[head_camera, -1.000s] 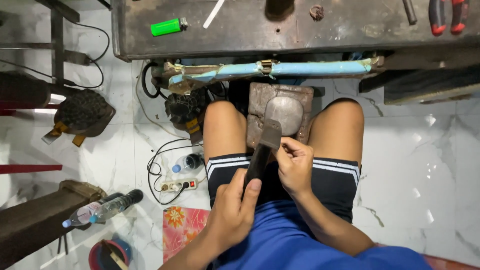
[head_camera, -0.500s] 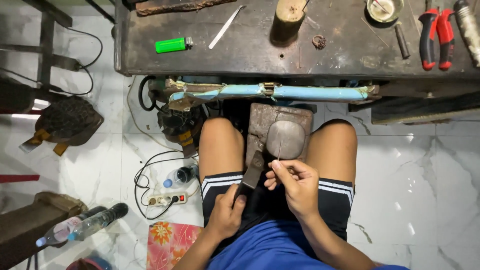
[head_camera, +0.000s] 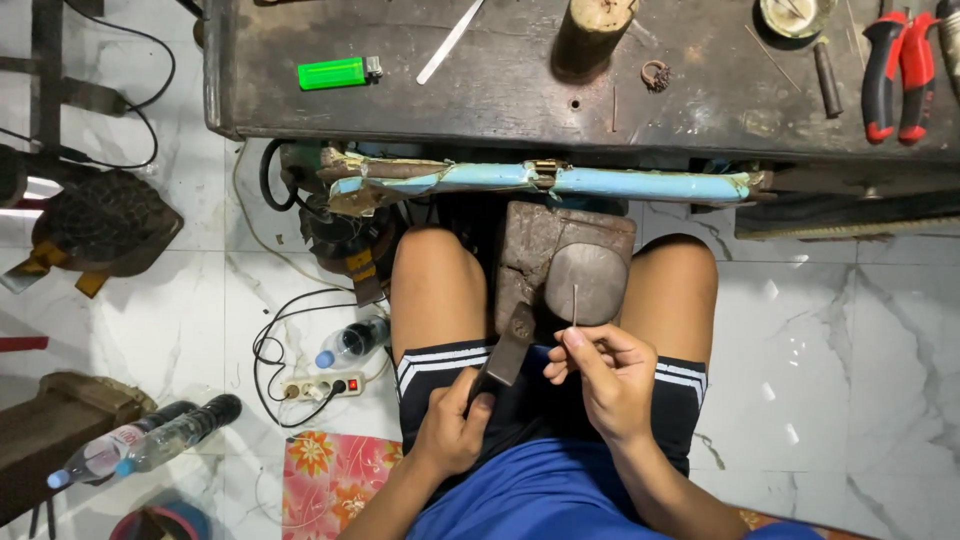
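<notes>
Two hands busy: right fingers (head_camera: 572, 345) pinch thin wire (head_camera: 575, 303) upright; left fingers (head_camera: 470, 395) wrap hammer (head_camera: 507, 347).

Labelled plastic bottles (head_camera: 140, 445) on floor

At the top of the frame we see the bench (head_camera: 520, 100), with a lighter (head_camera: 338, 72) on it at upper left, a peg (head_camera: 592, 32) near the middle and pliers (head_camera: 897, 72) at upper right. Below the bench, between our knees at centre, stands the block (head_camera: 565, 265); just below it our left hand (head_camera: 455, 430) grips a hammer (head_camera: 508, 345) and our right hand (head_camera: 605, 375), beside it to the right, pinches a wire (head_camera: 575, 303) standing over the block. At lower left of the frame, bottles (head_camera: 150, 440) lie on the floor, with a power strip (head_camera: 320, 387) to their right.
</notes>
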